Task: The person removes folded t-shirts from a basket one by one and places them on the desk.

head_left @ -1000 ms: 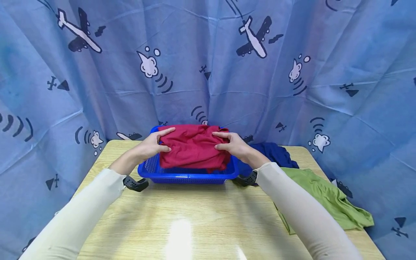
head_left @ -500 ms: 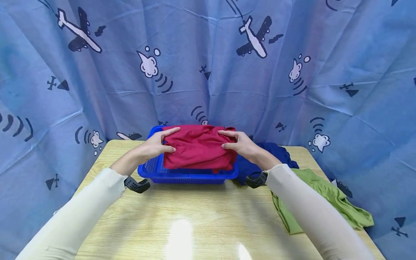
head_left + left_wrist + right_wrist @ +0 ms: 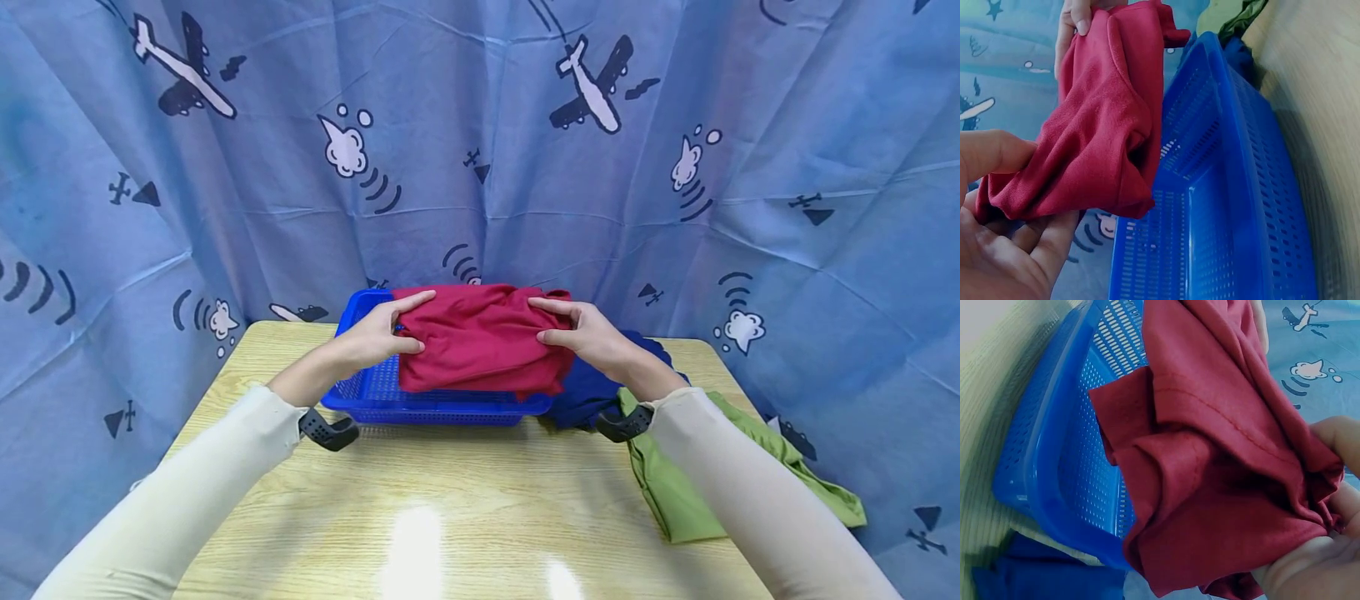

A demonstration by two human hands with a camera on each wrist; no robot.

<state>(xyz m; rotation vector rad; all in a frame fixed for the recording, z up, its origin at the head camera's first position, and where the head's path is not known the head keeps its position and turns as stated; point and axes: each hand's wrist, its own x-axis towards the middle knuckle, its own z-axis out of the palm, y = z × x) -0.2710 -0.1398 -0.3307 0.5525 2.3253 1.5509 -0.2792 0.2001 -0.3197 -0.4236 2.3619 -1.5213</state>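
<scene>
A folded red garment (image 3: pixel 480 337) with stitched hems hangs above the blue plastic basket (image 3: pixel 435 408), overlapping its right part in the head view. My left hand (image 3: pixel 375 333) pinches the garment's left end, thumb on top and fingers underneath, as the left wrist view shows. At the other end my right hand (image 3: pixel 592 337) grips it the same way; the right wrist view shows layered folds (image 3: pixel 1210 462) drooping between the hands. Inside the basket, the perforated floor and walls (image 3: pixel 1210 219) show below the cloth.
A crumpled navy cloth (image 3: pixel 592 387) lies against the basket's right side. Further right, a green garment (image 3: pixel 690 492) spreads over the table's right edge, partly under my right forearm. A blue patterned curtain (image 3: pixel 480 167) hangs right behind the wooden table (image 3: pixel 465 500).
Both hands have moved to the right together with the red garment, uncovering more of the basket's left side. The basket has stayed put.
</scene>
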